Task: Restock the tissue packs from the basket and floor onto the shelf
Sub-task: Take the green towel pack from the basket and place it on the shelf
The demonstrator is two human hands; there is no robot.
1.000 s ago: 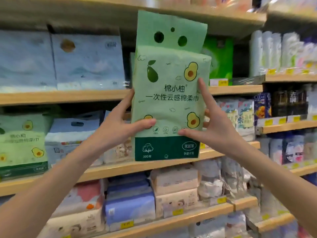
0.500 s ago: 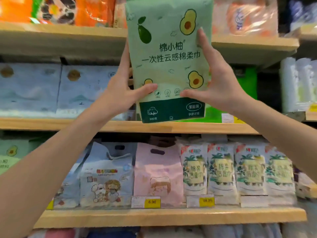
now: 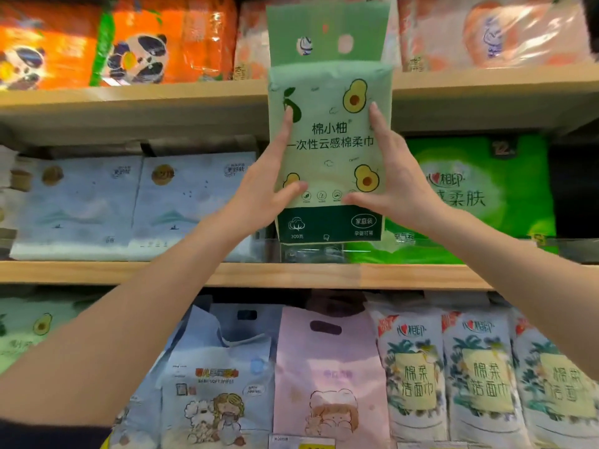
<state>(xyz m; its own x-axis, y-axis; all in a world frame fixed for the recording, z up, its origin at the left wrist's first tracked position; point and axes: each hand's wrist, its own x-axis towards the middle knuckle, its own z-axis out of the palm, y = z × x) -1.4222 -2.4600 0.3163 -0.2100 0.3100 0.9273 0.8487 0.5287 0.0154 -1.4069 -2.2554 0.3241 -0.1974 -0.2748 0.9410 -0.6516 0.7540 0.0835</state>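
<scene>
Left hand (image 3: 262, 196) and right hand (image 3: 402, 189) clasp pack (image 3: 330, 150) by side edges, thumbs across front — looks light, soft, slick film; hold low, at both sides.

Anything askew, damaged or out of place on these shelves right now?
One thing: the blue baby-wipes pack in the bottom row has its top flap creased and folded over, unlike the pink pack beside it. The avocado pack being shelved looks intact and upright.

Arms raised, left hand (image 3: 259, 196) and right hand (image 3: 400, 186) pinching the tissue pack (image 3: 330, 157), index fingers (image 3: 285, 131) straight, thumbs in front
</scene>
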